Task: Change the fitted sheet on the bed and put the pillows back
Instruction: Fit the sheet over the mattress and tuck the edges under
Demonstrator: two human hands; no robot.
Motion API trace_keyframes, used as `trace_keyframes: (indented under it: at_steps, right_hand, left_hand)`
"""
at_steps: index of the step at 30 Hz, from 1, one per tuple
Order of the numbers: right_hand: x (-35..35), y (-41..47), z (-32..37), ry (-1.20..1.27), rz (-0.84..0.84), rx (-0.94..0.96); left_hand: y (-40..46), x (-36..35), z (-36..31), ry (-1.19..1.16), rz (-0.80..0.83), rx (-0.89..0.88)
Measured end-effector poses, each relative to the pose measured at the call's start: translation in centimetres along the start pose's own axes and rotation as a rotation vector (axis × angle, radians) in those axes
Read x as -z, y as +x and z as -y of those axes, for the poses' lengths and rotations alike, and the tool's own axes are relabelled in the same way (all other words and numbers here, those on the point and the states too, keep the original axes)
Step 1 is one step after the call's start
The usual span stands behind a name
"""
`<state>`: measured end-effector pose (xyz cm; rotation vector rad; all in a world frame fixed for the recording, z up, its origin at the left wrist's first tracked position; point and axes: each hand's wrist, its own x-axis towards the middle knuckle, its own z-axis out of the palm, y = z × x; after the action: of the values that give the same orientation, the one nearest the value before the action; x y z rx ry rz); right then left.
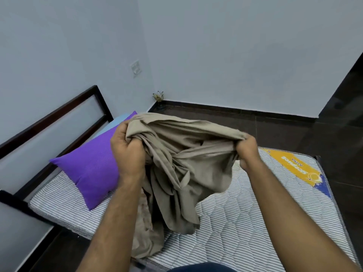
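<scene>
Head view: we hold the sheet (pixel 176 158) bunched above the mattress (pixel 235 222), left hand (pixel 127 152) and right hand (pixel 248 148) both clenched on its edge. The pillow (pixel 92 167) at nine o'clock could snag it when we spread.

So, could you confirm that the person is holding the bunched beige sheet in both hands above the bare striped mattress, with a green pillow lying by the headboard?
Not quite: the pillow is purple, not green, as the head view shows. The rest stands: the left hand and right hand each hold the bunched beige sheet above the bare striped mattress, and the pillow lies by the headboard.
</scene>
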<state>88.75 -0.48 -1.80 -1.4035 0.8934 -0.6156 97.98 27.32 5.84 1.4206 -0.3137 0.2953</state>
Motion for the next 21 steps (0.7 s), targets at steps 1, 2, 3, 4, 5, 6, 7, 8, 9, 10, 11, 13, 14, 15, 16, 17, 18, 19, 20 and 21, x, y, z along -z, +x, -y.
trace_keyframes:
  at_steps: [1,2,3,4,5,6,7,8,9,10,11,13,14,15,16,17,18,19,20,21]
  right_hand:
    - [0.2,0.2,1.0,0.203,0.033,-0.069]
    - [0.4,0.4,2.1,0.366,0.071,-0.124]
    - [0.7,0.6,3.2,0.474,0.124,-0.175]
    - [0.9,0.7,4.3,0.541,0.187,-0.218]
    - [1.0,0.5,5.0,0.601,0.253,-0.234]
    - [1.0,0.1,6.0,0.660,0.302,-0.234]
    - [1.0,-0.5,6.9,0.699,0.311,-0.207]
    - [0.9,-1.2,7.8,0.701,0.304,-0.151]
    - [1.0,-2.0,8.7,0.570,0.233,-0.039]
    - [1.6,-2.3,9.4,0.293,0.129,0.137]
    - [2.3,-2.1,9.7,-0.120,-0.009,0.349]
    - [4.1,-1.6,10.5,-0.879,-0.152,0.614]
    - [4.5,-1.6,10.9,-1.092,-0.115,0.672]
    - [4.7,-1.3,10.8,-1.218,-0.054,0.709]
    - [4.5,-1.1,10.6,-1.278,-0.005,0.723]
    - [4.1,-0.4,9.8,-1.310,0.005,0.701]
    - [3.7,-0.1,8.9,-1.319,0.005,0.657]
    - [3.3,0.2,7.7,-1.288,-0.014,0.586]
    - [3.1,0.5,6.5,-1.239,-0.062,0.530]
    - [2.9,0.6,5.3,-1.156,-0.111,0.479]
  left_hand:
    - [0.8,0.7,0.5,0.124,0.031,0.009]
    - [1.7,1.5,1.1,0.288,0.092,0.003]
    - [2.3,2.2,1.3,0.474,0.167,-0.004]
    - [2.6,2.6,1.3,0.655,0.245,-0.009]
    - [2.5,2.7,1.2,0.825,0.291,-0.013]
    - [2.4,2.6,1.4,0.957,0.300,-0.025]
    - [2.3,2.5,1.4,1.045,0.285,-0.048]
    - [2.3,2.5,1.4,1.095,0.254,-0.077]
    - [2.4,2.7,1.2,1.119,0.204,-0.120]
    - [2.8,3.4,1.3,1.127,0.141,-0.165]
    - [3.3,4.2,1.2,1.128,0.071,-0.207]
    - [4.7,5.6,0.7,1.147,-0.066,-0.276]
    - [5.3,5.9,0.4,1.155,-0.114,-0.293]
    - [5.7,5.8,0.1,1.156,-0.147,-0.297]
    - [5.8,5.5,-0.3,1.131,-0.164,-0.285]
    - [5.8,4.9,-0.7,1.079,-0.168,-0.267]
    - [5.4,4.4,-0.9,1.007,-0.166,-0.246]
    - [4.9,3.8,-1.1,0.930,-0.164,-0.228]
    - [4.3,3.3,-1.3,0.862,-0.174,-0.216]
    - [3.8,2.9,-1.4,0.814,-0.188,-0.208]
